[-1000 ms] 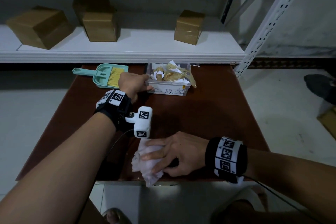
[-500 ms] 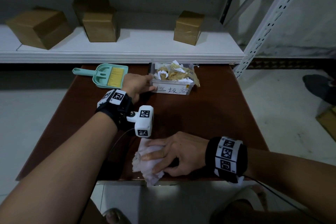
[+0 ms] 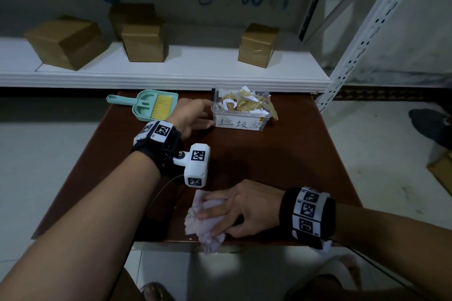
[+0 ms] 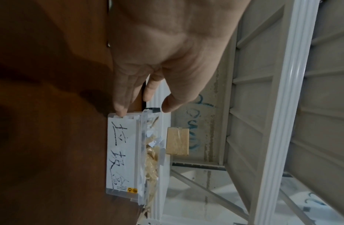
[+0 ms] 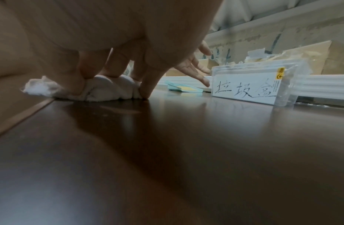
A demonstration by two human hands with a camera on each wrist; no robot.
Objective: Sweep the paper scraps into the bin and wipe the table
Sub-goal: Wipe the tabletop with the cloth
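On the brown table point(image 3: 269, 166) a clear plastic bin point(image 3: 241, 124) with a handwritten label stands near the far edge, holding paper scraps point(image 3: 244, 102). My left hand point(image 3: 208, 115) is at its left side, fingers straight. In the left wrist view a fingertip of my left hand point(image 4: 144, 105) touches the corner of the bin point(image 4: 123, 152). At the near table edge my right hand point(image 3: 242, 208) grips a crumpled white cloth point(image 3: 208, 227) and presses it down. The right wrist view shows my right hand point(image 5: 113, 68) curled round the cloth point(image 5: 107, 89), fingertips on the wood.
A mint dustpan point(image 3: 151, 105) with a yellow-bristled brush lies at the far left of the table. Behind it a white shelf point(image 3: 195, 68) carries cardboard boxes point(image 3: 144, 41). A perforated metal upright point(image 3: 362, 39) rises at the right. A dark shoe point(image 3: 430, 127) lies on the floor.
The bin has slid a little to the right along the far edge, with my left hand following against its side. My right hand and the cloth stayed put.
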